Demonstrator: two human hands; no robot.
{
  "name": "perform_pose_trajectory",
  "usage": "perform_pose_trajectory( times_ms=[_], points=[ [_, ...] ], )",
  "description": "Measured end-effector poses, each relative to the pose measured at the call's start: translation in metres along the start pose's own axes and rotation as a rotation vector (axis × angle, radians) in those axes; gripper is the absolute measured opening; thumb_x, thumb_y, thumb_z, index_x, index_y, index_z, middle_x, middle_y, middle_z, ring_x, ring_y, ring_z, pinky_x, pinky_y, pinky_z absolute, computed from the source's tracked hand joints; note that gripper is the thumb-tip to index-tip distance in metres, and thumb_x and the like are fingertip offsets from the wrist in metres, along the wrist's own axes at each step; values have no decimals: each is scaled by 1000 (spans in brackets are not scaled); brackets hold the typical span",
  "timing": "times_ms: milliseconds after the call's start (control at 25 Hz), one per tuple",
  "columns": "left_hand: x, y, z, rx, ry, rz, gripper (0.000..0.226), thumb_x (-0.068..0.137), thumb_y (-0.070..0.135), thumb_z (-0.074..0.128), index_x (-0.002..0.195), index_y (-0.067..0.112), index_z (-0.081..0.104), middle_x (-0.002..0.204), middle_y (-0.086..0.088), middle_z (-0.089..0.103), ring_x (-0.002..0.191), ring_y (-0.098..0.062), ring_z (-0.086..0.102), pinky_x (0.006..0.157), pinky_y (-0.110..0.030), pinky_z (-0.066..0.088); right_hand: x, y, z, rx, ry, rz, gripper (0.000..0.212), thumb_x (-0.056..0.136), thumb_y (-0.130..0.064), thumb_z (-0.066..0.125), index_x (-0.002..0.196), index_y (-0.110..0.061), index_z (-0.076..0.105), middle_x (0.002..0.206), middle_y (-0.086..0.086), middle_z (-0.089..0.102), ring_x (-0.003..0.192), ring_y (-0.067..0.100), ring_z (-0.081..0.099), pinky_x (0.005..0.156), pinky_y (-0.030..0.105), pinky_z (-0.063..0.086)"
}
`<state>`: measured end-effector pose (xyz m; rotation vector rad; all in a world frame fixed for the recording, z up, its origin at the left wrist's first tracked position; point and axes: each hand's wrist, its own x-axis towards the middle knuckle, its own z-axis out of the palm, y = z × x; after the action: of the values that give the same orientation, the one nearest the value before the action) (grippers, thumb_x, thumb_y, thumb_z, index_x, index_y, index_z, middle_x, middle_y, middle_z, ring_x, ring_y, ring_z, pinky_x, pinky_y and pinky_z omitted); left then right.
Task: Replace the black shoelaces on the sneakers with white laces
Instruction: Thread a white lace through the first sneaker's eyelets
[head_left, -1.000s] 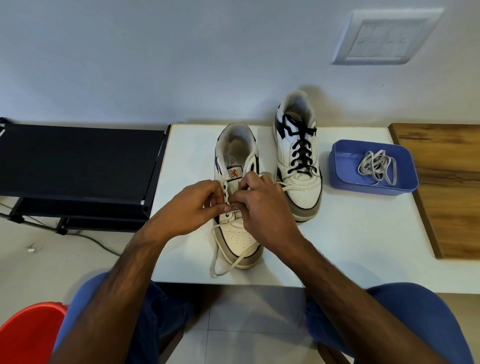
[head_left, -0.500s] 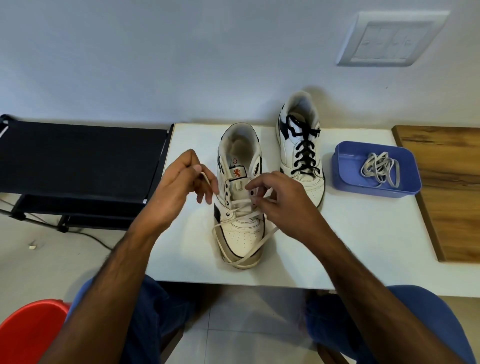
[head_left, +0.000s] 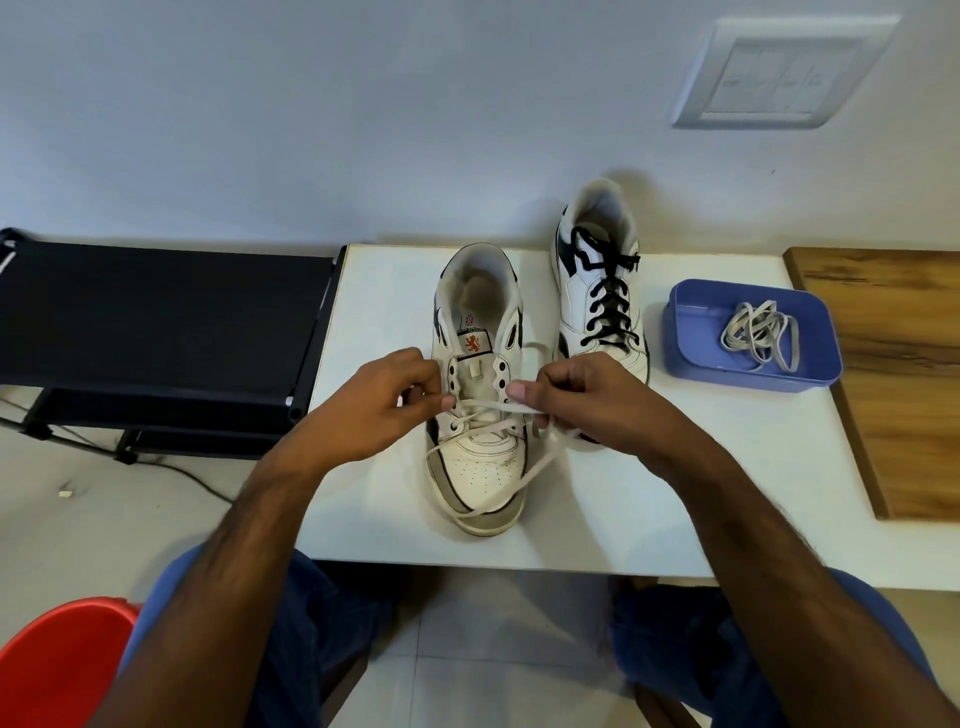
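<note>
The near sneaker (head_left: 480, 467) stands toe toward me on the white table (head_left: 649, 493). A white lace (head_left: 493, 410) runs through its lowest eyelets; the upper eyelets are bare. My left hand (head_left: 379, 410) pinches the lace at the shoe's left eyelet row. My right hand (head_left: 582, 400) pinches the other strand at the right side, and its loose end trails down past the toe. The second sneaker (head_left: 602, 291), behind to the right, carries a black lace (head_left: 608, 306).
A blue tray (head_left: 696, 338) holding a coiled white lace (head_left: 758, 338) sits right of the shoes. A wooden board (head_left: 893, 374) lies at the table's right end. A black bench (head_left: 156, 317) adjoins the left edge. A red stool (head_left: 57, 665) is at bottom left.
My left hand, raised out to the left half a second ago, has come back down to the left eyelets. My right hand has shifted slightly right, drawing its strand across the shoe.
</note>
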<state>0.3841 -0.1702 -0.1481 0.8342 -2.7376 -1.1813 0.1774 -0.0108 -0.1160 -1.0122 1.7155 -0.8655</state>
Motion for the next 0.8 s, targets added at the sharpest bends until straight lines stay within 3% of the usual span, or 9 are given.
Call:
perform_pose_trajectory(
  times_ms=[120,200,320,400,480,560,640,720,800],
  points=[
    [0,0,-1,-175,122,-20,19,95,21,69,79,13,62,93,1,54,84,-11,55,68,-21,43,-3,-1,0,337,-102,-99,47,97,-38,65,66,-6,50,61,4,41,61,22,36,65,34,33],
    [0,2,0,-262,169,-39,19,96,13,67,78,8,60,101,0,59,88,-8,59,68,-18,44,-2,0,1,455,-138,-166,39,96,-34,61,66,-12,50,70,6,53,72,35,39,71,44,35],
    [2,-3,-3,-452,186,-114,20,99,5,59,83,-6,55,104,-6,69,88,-18,65,69,-32,51,0,-1,-2,724,-129,-235,34,95,-28,55,65,-12,52,75,11,62,89,35,57,85,38,45],
    [0,-1,-8,-604,158,-120,23,103,5,50,84,-7,51,103,-12,73,91,-29,69,72,-41,56,0,-2,-5,888,-96,-231,33,96,-24,52,66,-11,53,68,10,57,83,30,63,83,33,51],
    [-2,7,-10,-758,127,-82,26,107,7,41,81,2,46,97,-21,73,93,-38,71,77,-47,59,3,-1,-3,809,-11,-199,32,98,-22,55,70,-9,53,64,9,53,71,27,60,75,30,52],
    [-3,14,-9,-868,147,-21,28,107,8,40,79,8,42,87,-24,71,87,-42,70,73,-49,59,5,1,4,565,64,-167,32,101,-20,59,72,-8,56,58,4,46,58,22,50,62,27,47],
    [-3,16,-12,-1017,210,78,26,102,14,51,78,10,42,70,-17,63,68,-35,65,63,-43,57,6,1,10,419,72,-138,27,102,-19,59,78,-6,61,55,-1,37,51,16,35,51,26,36],
    [-5,13,-19,-1177,280,173,29,93,24,65,78,13,42,57,-5,45,52,-21,48,53,-34,50,5,0,10,403,49,-118,22,102,-19,59,86,-5,64,58,-1,32,51,14,25,46,26,24],
    [-8,7,-23,-1002,376,119,28,93,28,67,83,16,44,57,-11,34,49,-16,35,49,-29,39,4,-1,7,454,35,-126,18,100,-20,61,88,-8,67,59,0,29,54,15,20,48,29,16]
  ],
)
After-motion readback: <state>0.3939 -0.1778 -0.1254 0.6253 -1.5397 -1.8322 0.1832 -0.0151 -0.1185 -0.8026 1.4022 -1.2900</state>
